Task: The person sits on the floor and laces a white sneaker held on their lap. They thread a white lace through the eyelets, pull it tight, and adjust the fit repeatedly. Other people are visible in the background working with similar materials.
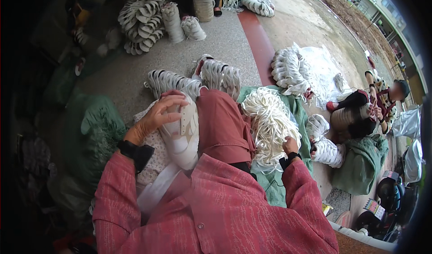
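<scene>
1 pale shoe upper [188, 135] sits centre-left of frame; no lace visible in its eyelets, so this piece looks barely begun. Left hand [163, 111] bends over its top, thumb apart from fingers; firm grip can't be told. Right hand [290, 146] at the white lace pile [272, 119], fingers curled, any lace held unclear. Plenty of laces left. Stacked uppers [173, 83], mid-frame: finished or not, can't tell. Far left too dark.

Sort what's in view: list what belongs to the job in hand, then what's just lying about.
In the job:
white shoe upper, left hand on it
white laces, right hand at their edge
probably the stacked uppers by the knees

Apparently just lying about:
green sack at left
white plastic sheeting beyond the laces
silver covers, far right
</scene>
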`<act>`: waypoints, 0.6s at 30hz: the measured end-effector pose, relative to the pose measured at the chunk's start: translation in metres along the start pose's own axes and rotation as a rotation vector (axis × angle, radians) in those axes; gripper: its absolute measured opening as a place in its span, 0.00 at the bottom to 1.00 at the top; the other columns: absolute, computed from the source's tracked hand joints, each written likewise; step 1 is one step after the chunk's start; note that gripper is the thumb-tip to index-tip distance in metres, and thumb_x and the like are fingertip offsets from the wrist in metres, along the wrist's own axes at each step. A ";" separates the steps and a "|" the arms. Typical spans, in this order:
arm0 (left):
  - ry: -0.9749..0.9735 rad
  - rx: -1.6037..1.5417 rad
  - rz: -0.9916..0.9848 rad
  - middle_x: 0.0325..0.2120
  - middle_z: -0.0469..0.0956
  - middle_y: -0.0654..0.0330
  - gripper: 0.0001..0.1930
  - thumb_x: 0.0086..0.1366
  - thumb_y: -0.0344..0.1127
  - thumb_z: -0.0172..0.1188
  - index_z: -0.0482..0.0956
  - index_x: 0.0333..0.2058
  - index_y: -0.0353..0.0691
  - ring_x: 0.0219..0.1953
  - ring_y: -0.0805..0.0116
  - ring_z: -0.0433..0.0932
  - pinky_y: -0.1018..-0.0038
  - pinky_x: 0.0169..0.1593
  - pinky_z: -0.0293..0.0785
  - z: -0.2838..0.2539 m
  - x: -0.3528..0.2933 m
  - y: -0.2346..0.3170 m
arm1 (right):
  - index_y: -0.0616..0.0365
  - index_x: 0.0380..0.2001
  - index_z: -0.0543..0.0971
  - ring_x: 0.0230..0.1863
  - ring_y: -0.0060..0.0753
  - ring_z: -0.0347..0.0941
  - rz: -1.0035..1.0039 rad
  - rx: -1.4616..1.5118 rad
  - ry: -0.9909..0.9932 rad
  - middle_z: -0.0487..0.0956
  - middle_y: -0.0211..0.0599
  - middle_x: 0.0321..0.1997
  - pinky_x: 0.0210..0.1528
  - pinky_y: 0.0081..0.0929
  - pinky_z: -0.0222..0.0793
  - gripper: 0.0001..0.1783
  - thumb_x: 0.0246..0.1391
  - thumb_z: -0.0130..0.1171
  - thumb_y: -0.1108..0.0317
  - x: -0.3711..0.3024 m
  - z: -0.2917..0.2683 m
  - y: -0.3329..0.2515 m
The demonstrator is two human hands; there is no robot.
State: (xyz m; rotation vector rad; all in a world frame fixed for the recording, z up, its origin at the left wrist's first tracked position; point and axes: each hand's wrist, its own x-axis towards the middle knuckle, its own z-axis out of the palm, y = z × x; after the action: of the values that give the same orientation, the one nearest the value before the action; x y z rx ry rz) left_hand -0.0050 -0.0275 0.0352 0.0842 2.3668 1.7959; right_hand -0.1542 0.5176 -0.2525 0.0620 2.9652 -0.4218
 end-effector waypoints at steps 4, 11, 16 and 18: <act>-0.029 -0.164 -0.039 0.59 0.67 0.60 0.23 0.59 0.41 0.62 0.78 0.53 0.41 0.64 0.67 0.63 0.70 0.67 0.57 -0.007 0.000 0.001 | 0.60 0.48 0.81 0.38 0.40 0.82 0.209 0.682 -0.483 0.82 0.47 0.38 0.32 0.36 0.80 0.18 0.52 0.63 0.71 0.013 -0.001 -0.026; -0.016 -0.137 -0.045 0.62 0.66 0.60 0.24 0.55 0.40 0.61 0.78 0.52 0.41 0.63 0.66 0.65 0.71 0.62 0.63 -0.007 -0.002 0.000 | 0.66 0.58 0.71 0.37 0.38 0.80 0.390 1.223 -0.420 0.80 0.41 0.40 0.35 0.37 0.81 0.27 0.55 0.64 0.71 0.006 0.038 -0.036; -0.037 -0.200 -0.040 0.60 0.65 0.61 0.22 0.60 0.43 0.63 0.78 0.50 0.40 0.58 0.68 0.68 0.72 0.57 0.68 -0.009 -0.003 -0.002 | 0.60 0.27 0.81 0.18 0.25 0.70 0.470 1.127 -0.285 0.76 0.31 0.21 0.18 0.25 0.65 0.11 0.52 0.68 0.63 0.024 0.019 -0.019; -0.041 -0.194 -0.034 0.60 0.65 0.61 0.22 0.59 0.43 0.63 0.78 0.50 0.40 0.56 0.69 0.68 0.73 0.54 0.69 -0.009 -0.002 -0.004 | 0.58 0.21 0.80 0.14 0.24 0.66 0.408 0.991 -0.403 0.73 0.30 0.17 0.16 0.25 0.58 0.12 0.51 0.67 0.63 0.024 0.008 -0.020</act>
State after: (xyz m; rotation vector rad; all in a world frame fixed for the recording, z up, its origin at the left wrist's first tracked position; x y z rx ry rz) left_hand -0.0044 -0.0373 0.0344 0.0543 2.1412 1.9763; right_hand -0.1784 0.4966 -0.2580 0.5811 2.0131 -1.5408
